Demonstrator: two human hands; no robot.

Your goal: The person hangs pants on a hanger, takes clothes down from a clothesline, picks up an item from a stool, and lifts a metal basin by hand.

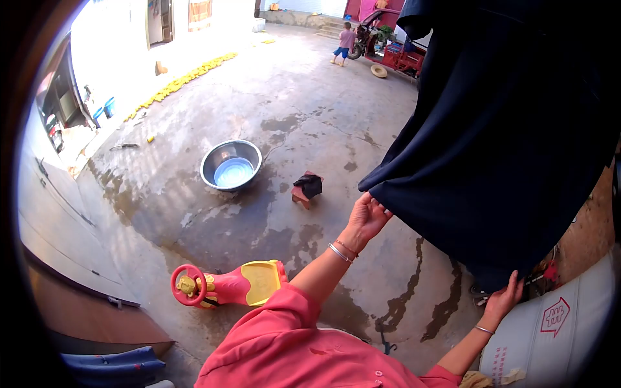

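A large navy garment (479, 161) hangs down across the right of the head view, its upper end running out of the frame. My left hand (370, 218) pinches the near corner of its hem between thumb and fingers. Lower and to the right, my right hand (503, 301) is closed at the bottom edge of the same cloth; its fingertips are partly hidden. Between the two hands the hem sags in a curve. Bracelets circle both my wrists, and I wear a red shirt (310, 352).
A metal basin (208, 167) with water stands on the wet concrete, beside a small stool (299, 196) with dark cloth on it. Nearer are a red-and-yellow ride-on toy (229, 288) and a white sack (550, 333). A child (345, 44) stands by a red vehicle (401, 59).
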